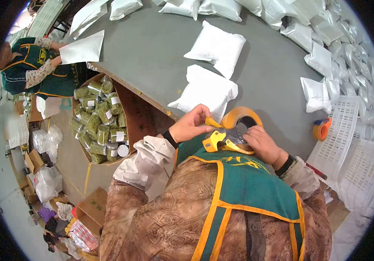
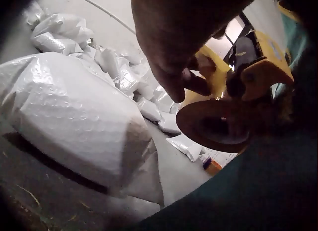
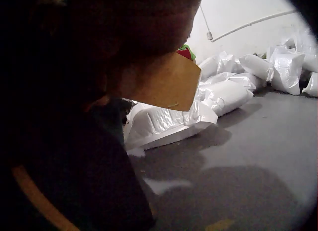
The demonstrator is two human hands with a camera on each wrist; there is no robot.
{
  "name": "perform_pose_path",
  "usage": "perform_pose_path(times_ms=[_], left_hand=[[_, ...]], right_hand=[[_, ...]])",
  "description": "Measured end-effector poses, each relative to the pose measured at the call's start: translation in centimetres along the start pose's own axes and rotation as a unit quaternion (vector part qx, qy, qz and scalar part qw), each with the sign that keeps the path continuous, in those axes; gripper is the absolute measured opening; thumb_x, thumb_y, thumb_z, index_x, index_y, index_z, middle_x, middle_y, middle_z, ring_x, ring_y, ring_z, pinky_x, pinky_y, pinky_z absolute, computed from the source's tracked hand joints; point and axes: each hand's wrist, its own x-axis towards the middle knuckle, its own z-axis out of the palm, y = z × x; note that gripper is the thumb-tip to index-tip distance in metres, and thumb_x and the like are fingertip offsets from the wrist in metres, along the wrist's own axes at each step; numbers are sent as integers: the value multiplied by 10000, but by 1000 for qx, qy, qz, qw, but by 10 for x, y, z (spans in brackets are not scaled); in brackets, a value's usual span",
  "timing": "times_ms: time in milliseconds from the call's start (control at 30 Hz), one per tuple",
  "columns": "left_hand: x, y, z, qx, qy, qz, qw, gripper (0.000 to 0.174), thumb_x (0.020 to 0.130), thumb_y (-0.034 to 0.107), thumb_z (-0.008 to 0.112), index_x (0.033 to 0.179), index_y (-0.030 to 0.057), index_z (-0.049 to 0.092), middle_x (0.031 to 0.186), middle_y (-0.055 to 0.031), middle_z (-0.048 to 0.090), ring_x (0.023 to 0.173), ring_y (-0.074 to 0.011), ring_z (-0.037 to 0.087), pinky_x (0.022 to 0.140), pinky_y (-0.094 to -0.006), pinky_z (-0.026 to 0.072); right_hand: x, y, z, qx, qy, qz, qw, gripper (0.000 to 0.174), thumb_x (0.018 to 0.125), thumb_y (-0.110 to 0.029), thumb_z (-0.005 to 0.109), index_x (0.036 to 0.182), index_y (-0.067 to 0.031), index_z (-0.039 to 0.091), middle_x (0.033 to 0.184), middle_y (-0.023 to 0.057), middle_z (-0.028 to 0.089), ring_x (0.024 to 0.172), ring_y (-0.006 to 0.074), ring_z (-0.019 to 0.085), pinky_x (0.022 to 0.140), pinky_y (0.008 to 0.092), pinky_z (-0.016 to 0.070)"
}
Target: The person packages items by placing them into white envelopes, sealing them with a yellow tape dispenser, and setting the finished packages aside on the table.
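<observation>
At the table's front edge, close to the apron, my right hand grips a tape dispenser with yellow plastic parts. A wide roll of amber tape sits in it. My left hand pinches the loose end of the tape between thumb and fingers. In the left wrist view, that hand meets the tape strip beside the dispenser's yellow part. Just beyond both hands lies a white padded mailer. The right wrist view is mostly dark, with the amber roll under the hand.
Another white mailer lies farther back, and many more are heaped at the right. An orange tape roll stands by white plastic crates. Left of the table, a carton holds green-filled jars. A person handles a white mailer.
</observation>
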Motion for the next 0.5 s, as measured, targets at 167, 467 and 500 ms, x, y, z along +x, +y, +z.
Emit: perform_pose_path(times_ms=[167, 467, 500], left_hand=[[1, 20, 10, 49, 21, 12, 998, 378, 830, -75, 623, 1166, 38, 492, 926, -34, 608, 945, -148, 594, 923, -329, 465], [3, 34, 4, 365, -119, 146, 912, 201, 700, -121, 601, 835, 21, 645, 886, -102, 669, 942, -271, 642, 1003, -412, 455], [4, 36, 3, 377, -126, 171, 901, 186, 692, -108, 594, 808, 31, 635, 868, -92, 662, 924, -277, 635, 924, -398, 471]], right_hand=[[-4, -4, 0, -19, 6, -3, 1000, 328, 775, -87, 565, 1085, 17, 537, 929, 144, 561, 916, 318, 557, 893, 435, 430], [-14, -8, -3, -42, -11, 18, 999, 299, 802, -118, 546, 1075, 4, 550, 990, 142, 588, 963, 309, 570, 951, 448, 425], [-13, -8, -4, -40, -19, 16, 999, 296, 806, -123, 540, 1074, 2, 551, 997, 141, 590, 968, 307, 571, 961, 451, 423]])
